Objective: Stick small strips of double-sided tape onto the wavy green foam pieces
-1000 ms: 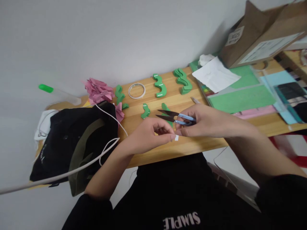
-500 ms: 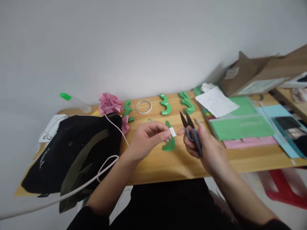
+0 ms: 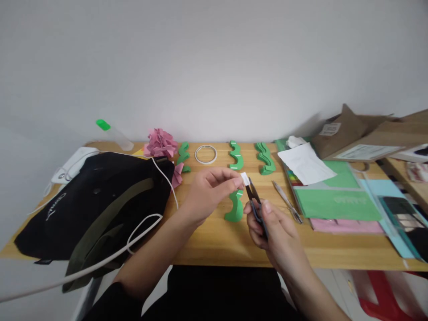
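My left hand (image 3: 209, 189) pinches a small white piece of tape (image 3: 245, 179) between thumb and fingertips, held above the wooden desk (image 3: 214, 240). My right hand (image 3: 272, 227) is closed round small dark scissors (image 3: 254, 200), whose blades point up at the tape and nearly touch it. Just below the tape a green wavy paper piece (image 3: 235, 207) lies flat on the desk. Further back lie more green wavy pieces (image 3: 236, 156), a stack of them (image 3: 265, 158) and a roll of tape (image 3: 205, 154).
A black bag (image 3: 90, 200) with a white cord (image 3: 140, 227) covers the desk's left side. A pink paper flower (image 3: 160, 142) sits behind it. Tweezers (image 3: 287, 201), coloured paper sheets (image 3: 334, 200) and a brown paper bag (image 3: 354, 133) lie at the right.
The view has tilted up and levelled. My left hand has lifted the white tape, and my right hand has turned the scissors upright and brought their blades up to the tape.
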A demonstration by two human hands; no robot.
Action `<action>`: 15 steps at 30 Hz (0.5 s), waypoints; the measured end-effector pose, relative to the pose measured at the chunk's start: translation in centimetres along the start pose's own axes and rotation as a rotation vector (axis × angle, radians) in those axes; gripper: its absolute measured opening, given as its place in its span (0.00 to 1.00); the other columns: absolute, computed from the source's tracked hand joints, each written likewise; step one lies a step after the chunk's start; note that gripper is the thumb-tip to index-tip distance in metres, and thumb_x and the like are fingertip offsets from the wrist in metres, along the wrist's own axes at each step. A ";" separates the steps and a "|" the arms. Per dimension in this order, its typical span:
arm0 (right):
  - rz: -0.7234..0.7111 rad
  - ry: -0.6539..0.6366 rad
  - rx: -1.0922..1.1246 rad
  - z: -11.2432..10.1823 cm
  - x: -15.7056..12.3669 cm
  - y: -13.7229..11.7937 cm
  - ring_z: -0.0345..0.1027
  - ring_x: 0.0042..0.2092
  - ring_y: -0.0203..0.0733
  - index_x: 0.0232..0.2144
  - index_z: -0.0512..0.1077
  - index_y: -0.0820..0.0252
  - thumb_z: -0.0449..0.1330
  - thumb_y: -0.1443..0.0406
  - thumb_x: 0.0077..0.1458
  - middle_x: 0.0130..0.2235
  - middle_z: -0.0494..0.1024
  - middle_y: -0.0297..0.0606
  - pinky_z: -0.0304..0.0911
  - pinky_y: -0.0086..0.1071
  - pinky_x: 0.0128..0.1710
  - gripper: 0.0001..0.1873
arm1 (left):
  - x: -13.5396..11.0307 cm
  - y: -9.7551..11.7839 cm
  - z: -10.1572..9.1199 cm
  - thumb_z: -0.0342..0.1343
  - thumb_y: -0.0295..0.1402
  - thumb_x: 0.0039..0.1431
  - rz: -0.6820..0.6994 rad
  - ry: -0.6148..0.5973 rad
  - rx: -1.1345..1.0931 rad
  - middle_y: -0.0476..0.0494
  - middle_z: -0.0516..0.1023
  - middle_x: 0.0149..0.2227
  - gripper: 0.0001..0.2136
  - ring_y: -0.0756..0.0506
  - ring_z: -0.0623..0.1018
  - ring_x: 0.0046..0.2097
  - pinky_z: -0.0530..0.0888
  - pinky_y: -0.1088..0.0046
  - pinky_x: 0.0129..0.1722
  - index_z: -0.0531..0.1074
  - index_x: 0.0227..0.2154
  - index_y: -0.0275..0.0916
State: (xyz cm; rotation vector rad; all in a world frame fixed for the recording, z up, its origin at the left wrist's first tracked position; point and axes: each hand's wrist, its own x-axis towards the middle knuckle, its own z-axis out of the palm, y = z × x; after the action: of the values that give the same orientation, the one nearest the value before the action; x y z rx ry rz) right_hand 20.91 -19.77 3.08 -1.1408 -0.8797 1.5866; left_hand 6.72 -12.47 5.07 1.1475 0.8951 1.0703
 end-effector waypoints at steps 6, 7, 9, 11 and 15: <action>-0.029 0.040 0.013 0.3 0.4 -0.3 0.40 0.17 0.26 0.27 0.68 0.59 0.57 0.46 0.55 0.19 0.53 0.24 0.37 0.23 0.14 0.22 | 0.0 -0.2 0.3 0.61 0.30 0.49 0.014 -0.001 -0.021 0.49 0.79 0.26 0.03 0.51 0.77 0.30 0.75 0.74 0.35 0.75 0.24 0.37; -0.034 0.041 0.013 0.3 0.5 -0.4 0.40 0.17 0.26 0.26 0.68 0.59 0.57 0.46 0.55 0.19 0.53 0.24 0.37 0.23 0.13 0.22 | -0.1 -0.2 0.3 0.61 0.30 0.49 0.011 -0.002 -0.027 0.48 0.79 0.26 0.03 0.51 0.77 0.30 0.75 0.74 0.35 0.75 0.24 0.37; -0.038 0.040 0.013 0.4 0.6 -0.5 0.40 0.16 0.26 0.26 0.68 0.59 0.58 0.46 0.54 0.18 0.53 0.24 0.37 0.23 0.13 0.22 | -0.1 -0.3 0.3 0.61 0.29 0.48 0.005 0.001 -0.039 0.48 0.79 0.26 0.02 0.51 0.77 0.30 0.75 0.74 0.35 0.75 0.23 0.37; -0.038 0.038 0.015 0.5 0.6 -0.7 0.40 0.16 0.25 0.25 0.67 0.59 0.58 0.46 0.54 0.18 0.53 0.24 0.36 0.23 0.13 0.23 | -0.2 -0.3 0.4 0.61 0.28 0.48 0.009 0.005 -0.054 0.48 0.79 0.26 0.02 0.51 0.77 0.30 0.76 0.75 0.34 0.75 0.23 0.36; -0.048 0.033 0.029 0.6 0.5 -0.7 0.39 0.16 0.25 0.26 0.68 0.59 0.58 0.46 0.55 0.18 0.52 0.23 0.36 0.23 0.13 0.22 | -0.3 -0.2 0.5 0.61 0.28 0.48 0.012 0.022 -0.061 0.49 0.79 0.26 0.02 0.52 0.77 0.29 0.75 0.76 0.33 0.75 0.23 0.36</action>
State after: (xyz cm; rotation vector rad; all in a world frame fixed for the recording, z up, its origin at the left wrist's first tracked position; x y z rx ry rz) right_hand 20.45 -19.06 3.82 -1.1147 -0.8540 1.5323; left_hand 7.15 -12.87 4.97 1.0935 0.8678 1.1141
